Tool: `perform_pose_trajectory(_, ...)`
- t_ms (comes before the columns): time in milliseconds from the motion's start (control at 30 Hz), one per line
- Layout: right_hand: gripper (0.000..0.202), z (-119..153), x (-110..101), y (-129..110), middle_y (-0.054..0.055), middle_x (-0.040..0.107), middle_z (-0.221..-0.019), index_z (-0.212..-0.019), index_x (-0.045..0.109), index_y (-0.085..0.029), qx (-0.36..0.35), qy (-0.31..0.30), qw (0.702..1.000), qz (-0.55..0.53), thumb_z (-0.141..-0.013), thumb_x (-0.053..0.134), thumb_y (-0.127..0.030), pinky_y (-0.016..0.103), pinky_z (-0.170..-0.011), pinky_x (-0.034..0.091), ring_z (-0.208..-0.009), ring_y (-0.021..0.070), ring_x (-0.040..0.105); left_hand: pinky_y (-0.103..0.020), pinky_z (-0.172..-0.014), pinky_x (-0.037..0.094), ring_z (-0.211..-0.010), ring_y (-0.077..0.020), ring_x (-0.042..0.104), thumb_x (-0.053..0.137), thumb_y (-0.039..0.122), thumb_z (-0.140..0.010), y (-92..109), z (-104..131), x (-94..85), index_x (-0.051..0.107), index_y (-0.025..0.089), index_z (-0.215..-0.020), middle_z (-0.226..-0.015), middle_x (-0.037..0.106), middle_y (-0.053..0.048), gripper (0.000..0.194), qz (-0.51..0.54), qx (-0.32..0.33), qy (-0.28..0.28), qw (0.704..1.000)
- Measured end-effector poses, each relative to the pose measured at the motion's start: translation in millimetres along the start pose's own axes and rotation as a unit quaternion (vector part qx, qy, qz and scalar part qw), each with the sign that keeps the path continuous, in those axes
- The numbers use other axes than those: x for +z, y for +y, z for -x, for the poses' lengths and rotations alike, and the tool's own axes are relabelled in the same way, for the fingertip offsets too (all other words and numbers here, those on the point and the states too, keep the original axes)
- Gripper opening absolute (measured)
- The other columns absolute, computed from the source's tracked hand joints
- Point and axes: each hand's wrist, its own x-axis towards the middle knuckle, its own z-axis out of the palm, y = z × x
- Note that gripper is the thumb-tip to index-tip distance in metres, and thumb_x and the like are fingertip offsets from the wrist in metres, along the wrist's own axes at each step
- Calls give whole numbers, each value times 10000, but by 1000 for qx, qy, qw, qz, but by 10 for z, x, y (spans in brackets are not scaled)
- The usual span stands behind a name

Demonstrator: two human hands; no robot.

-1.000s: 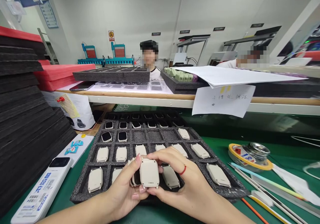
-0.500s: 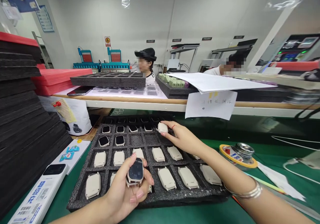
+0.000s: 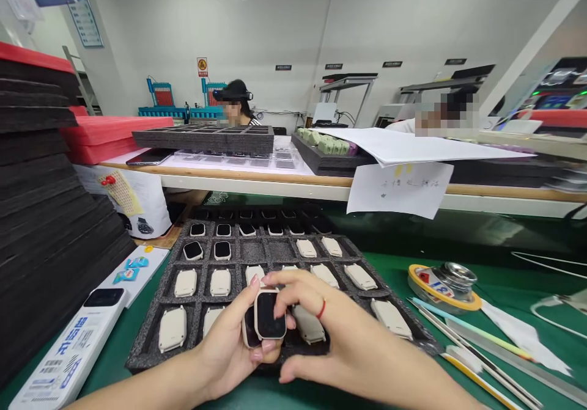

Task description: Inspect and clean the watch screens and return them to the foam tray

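Note:
My left hand (image 3: 229,349) is wrapped round two smartwatch bodies with black screens and pale cases, stacked and slightly offset. The front smartwatch (image 3: 270,315) faces me, and the other smartwatch (image 3: 250,327) shows only its left edge behind it. Reaching over from the right, my right hand (image 3: 325,318) has its fingertips on the front watch's top and screen, while its thumb stands apart below. Under both hands lies a black foam tray (image 3: 140,349) with smartwatches in its pockets. Nearer rows hold them back up, such as a pale watch body (image 3: 172,329); farther ones show black screens.
Black foam trays (image 3: 41,184) are piled at left beside a white box (image 3: 68,349). A tape roll (image 3: 444,288) and thin sticks (image 3: 486,349) lie at right. A shelf (image 3: 257,187) spans the back, holding trays and paper. Two people sit beyond it.
My right hand has let go of a pale watch body in a tray pocket and come back to the watches in my left hand. The head view has shifted slightly.

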Motion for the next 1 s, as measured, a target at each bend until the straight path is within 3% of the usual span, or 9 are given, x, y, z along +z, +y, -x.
perform_pose_trajectory(133, 153, 61, 221, -11, 53, 650, -1190, -856, 555, -224, -38, 65, 997, 7, -865, 701, -180, 274, -830, 562, -874, 142, 669, -136, -400, 188, -436, -29, 429, 809, 599, -672, 4, -4, 20, 668, 95, -781, -643, 607, -28, 535, 16, -5, 8, 1000)
perform_pose_trajectory(333, 85, 17, 265, 66, 85, 708, -1103, -887, 631, -214, -104, 174, 979, -14, -892, 625, -130, 325, -884, 561, -995, 198, 690, -130, -405, 212, -451, -34, 431, 769, 568, -748, -12, -1, 18, 648, 113, -759, -610, 575, -9, 471, 19, 23, -17, 999)
perform_pose_trajectory(467, 99, -3, 193, 82, 15, 731, -870, -823, 671, -236, -42, 304, 944, -121, -905, 659, -182, 253, -727, 598, -753, 140, 712, -149, -415, 220, -460, -35, 433, 698, 574, -816, -13, 27, 9, 707, 93, -894, -729, 654, -76, 487, -3, 24, -26, 999)
perform_pose_trajectory(567, 138, 6, 129, 96, -1, 743, -857, -799, 669, -234, 12, 359, 910, -206, -935, 651, -247, 217, -636, 626, -589, 101, 711, -159, -423, 219, -474, -40, 434, 664, 580, -842, -1, 43, 20, 725, 79, -974, -772, 675, -107, 522, -9, 23, -29, 999)
perform_pose_trajectory(667, 39, 21, 104, 125, 22, 765, -982, -939, 680, -249, 17, 358, 908, -218, -912, 691, -275, 268, -819, 646, -870, 168, 769, -163, -428, 220, -480, -42, 434, 660, 582, -844, 9, 45, 25, 733, 85, -972, -784, 678, -108, 518, -10, 22, -32, 999)
perform_pose_trajectory(733, 134, 33, 109, 156, 35, 758, -1050, -1034, 674, -254, 1, 344, 920, -186, -905, 693, -224, 301, -901, 628, -1010, 187, 740, -164, -430, 222, -482, -42, 434, 660, 584, -843, 13, 44, 23, 733, 89, -982, -793, 678, -107, 520, -9, 18, -33, 999)
perform_pose_trajectory(867, 231, 62, 112, 208, 31, 779, -940, -999, 711, -253, -99, 294, 950, -41, -876, 669, -62, 320, -826, 649, -898, 189, 756, -167, -431, 222, -478, -41, 427, 664, 591, -835, 14, 39, 19, 729, 92, -959, -792, 670, -100, 519, -11, 12, -27, 999)
perform_pose_trajectory(1000, 395, 97, 95, 177, 55, 789, -977, -1165, 690, -244, -214, 217, 951, 49, -836, 694, -25, 351, -805, 651, -936, 220, 750, -164, -430, 224, -465, -46, 419, 710, 589, -796, 1, 36, 11, 705, 109, -843, -653, 584, -27, 482, 0, 1, -25, 1000)
